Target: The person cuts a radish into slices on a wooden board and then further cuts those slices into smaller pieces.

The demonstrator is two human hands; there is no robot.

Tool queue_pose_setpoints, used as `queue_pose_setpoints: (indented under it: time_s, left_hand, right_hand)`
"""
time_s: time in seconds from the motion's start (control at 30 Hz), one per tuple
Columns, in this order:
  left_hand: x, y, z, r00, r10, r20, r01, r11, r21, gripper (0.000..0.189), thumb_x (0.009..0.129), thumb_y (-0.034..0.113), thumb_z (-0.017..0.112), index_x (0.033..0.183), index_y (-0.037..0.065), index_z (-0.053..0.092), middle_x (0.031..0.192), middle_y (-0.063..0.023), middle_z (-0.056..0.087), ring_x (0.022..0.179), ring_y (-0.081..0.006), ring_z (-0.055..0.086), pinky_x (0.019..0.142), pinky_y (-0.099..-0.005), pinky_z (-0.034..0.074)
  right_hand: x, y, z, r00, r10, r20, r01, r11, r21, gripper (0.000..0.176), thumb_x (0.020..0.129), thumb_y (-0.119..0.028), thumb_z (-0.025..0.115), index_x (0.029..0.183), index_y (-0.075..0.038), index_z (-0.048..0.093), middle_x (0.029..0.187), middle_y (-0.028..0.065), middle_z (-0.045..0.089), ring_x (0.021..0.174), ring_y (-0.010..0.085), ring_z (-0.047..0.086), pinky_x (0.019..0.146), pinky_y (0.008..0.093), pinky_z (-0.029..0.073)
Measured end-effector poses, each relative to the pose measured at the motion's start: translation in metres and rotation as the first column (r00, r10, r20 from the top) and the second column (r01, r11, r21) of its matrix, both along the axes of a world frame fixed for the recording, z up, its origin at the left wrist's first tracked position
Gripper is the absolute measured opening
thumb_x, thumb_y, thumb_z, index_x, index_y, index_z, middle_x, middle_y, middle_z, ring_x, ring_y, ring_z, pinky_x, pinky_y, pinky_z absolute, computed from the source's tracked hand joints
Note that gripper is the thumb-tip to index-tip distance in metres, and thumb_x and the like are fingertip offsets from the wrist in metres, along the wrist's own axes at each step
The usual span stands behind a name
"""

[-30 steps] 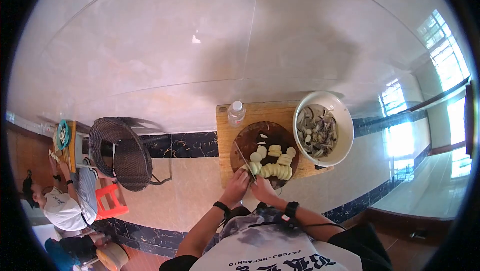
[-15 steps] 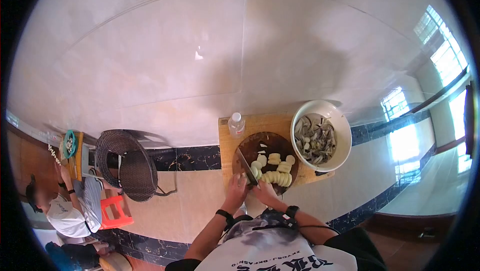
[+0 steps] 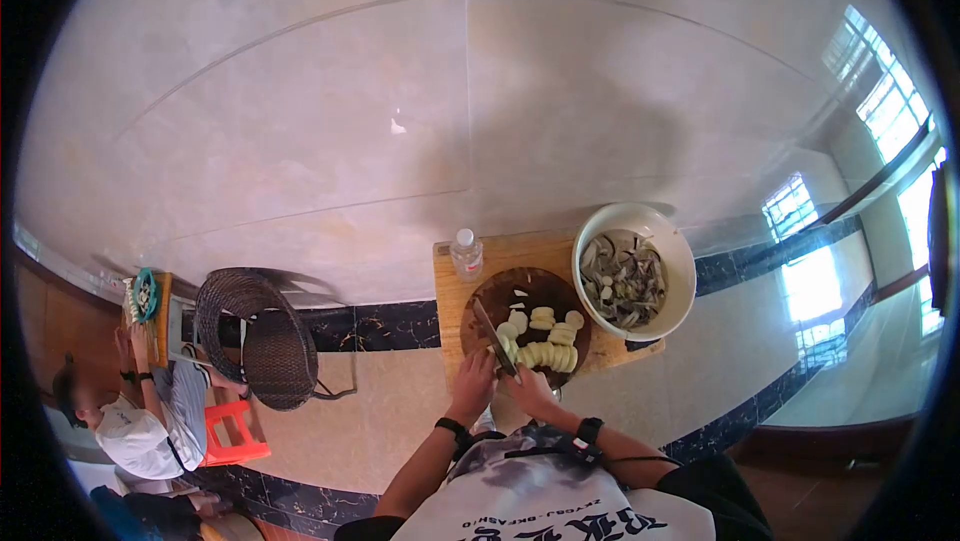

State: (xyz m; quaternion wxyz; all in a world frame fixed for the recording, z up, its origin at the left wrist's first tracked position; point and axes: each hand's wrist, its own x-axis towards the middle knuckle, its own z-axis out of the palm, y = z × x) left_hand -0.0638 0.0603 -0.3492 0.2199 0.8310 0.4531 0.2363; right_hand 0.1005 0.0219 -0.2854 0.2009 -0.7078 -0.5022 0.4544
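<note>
My right hand (image 3: 531, 393) is closed round the handle of a kitchen knife (image 3: 493, 335), whose blade slants away to the upper left over the round dark chopping board (image 3: 484, 297). My left hand (image 3: 474, 378) is closed at the board's near edge, left of the blade, with its fingertips bent toward the pale vegetable. What those fingers hold is mostly hidden. Right of the blade, a row of pale yellow-green vegetable slices (image 3: 546, 355) lies fanned out, with more slices (image 3: 542, 317) behind it.
A white basin (image 3: 684, 286) of cut pieces in liquid stands right of the board on the wooden table (image 3: 450, 293). A clear bottle (image 3: 466, 255) stands behind. Leftward are a wicker chair (image 3: 278, 356), red stool (image 3: 228, 433) and seated person (image 3: 140, 431) working at another board.
The whole view has shifted slightly. My hands and the knife stay at nearly the same place on the board. The person at left has lowered a string of white pieces.
</note>
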Motion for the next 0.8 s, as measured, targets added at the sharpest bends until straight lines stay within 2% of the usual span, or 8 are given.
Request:
queue_pose_setpoints:
  time_s: [0.17, 0.27, 0.47, 0.63, 0.8]
  left_hand:
    - [0.003, -0.003, 0.002, 1.0, 0.023, -0.008, -0.023, 1.0, -0.003, 0.055, 0.076, 0.007, 0.074, 0.128, 0.001, 0.057, 0.131, -0.0185, 0.056, 0.125, -0.0393, 0.051, 0.105, -0.0463, 0.045]
    - [0.0, -0.003, 0.017, 1.0, 0.003, 0.008, -0.003, 0.997, 0.075, 0.05, 0.078, 0.007, 0.073, 0.125, 0.001, 0.06, 0.128, -0.0173, 0.057, 0.124, -0.0377, 0.053, 0.105, -0.0461, 0.045]
    - [-0.007, -0.004, 0.001, 0.998, -0.051, 0.037, 0.049, 0.997, 0.055, 0.041, 0.081, 0.006, 0.069, 0.121, -0.001, 0.062, 0.12, -0.0168, 0.059, 0.121, -0.0363, 0.055, 0.103, -0.0456, 0.047]
    - [-0.008, -0.004, 0.007, 0.998, -0.052, 0.028, 0.05, 0.995, 0.092, 0.042, 0.08, 0.005, 0.069, 0.12, -0.004, 0.062, 0.123, -0.0187, 0.06, 0.12, -0.0378, 0.056, 0.103, -0.0467, 0.047]
    - [-0.01, -0.002, 0.004, 0.997, -0.077, 0.013, 0.076, 0.993, 0.09, 0.039, 0.08, 0.006, 0.068, 0.117, -0.004, 0.063, 0.124, -0.02, 0.061, 0.119, -0.039, 0.057, 0.103, -0.0469, 0.048]
  right_hand:
    - [-0.002, -0.008, 0.001, 1.0, -0.01, -0.001, 0.01, 1.0, 0.013, 0.039, 0.096, -0.032, 0.059, 0.109, 0.004, 0.058, 0.093, 0.0357, 0.066, 0.095, 0.0547, 0.063, 0.08, 0.0588, 0.049]
    - [-0.005, -0.01, 0.01, 1.0, -0.021, 0.008, 0.021, 1.0, 0.011, 0.037, 0.096, -0.03, 0.058, 0.108, 0.004, 0.058, 0.093, 0.0357, 0.066, 0.095, 0.0549, 0.063, 0.081, 0.059, 0.049]
    - [-0.01, -0.016, 0.005, 1.0, -0.003, 0.02, 0.003, 1.0, 0.013, 0.035, 0.096, -0.029, 0.058, 0.107, 0.004, 0.055, 0.091, 0.0358, 0.066, 0.094, 0.0551, 0.063, 0.08, 0.0596, 0.05]
    - [-0.017, -0.019, 0.004, 1.0, 0.009, 0.009, -0.01, 0.999, 0.053, 0.033, 0.096, -0.027, 0.057, 0.105, 0.005, 0.052, 0.087, 0.0356, 0.066, 0.087, 0.056, 0.064, 0.076, 0.0613, 0.049]
    - [-0.022, -0.023, 0.007, 0.997, 0.006, 0.073, -0.009, 0.999, 0.034, 0.028, 0.095, -0.023, 0.056, 0.103, 0.004, 0.051, 0.084, 0.037, 0.065, 0.084, 0.0567, 0.064, 0.075, 0.0626, 0.049]
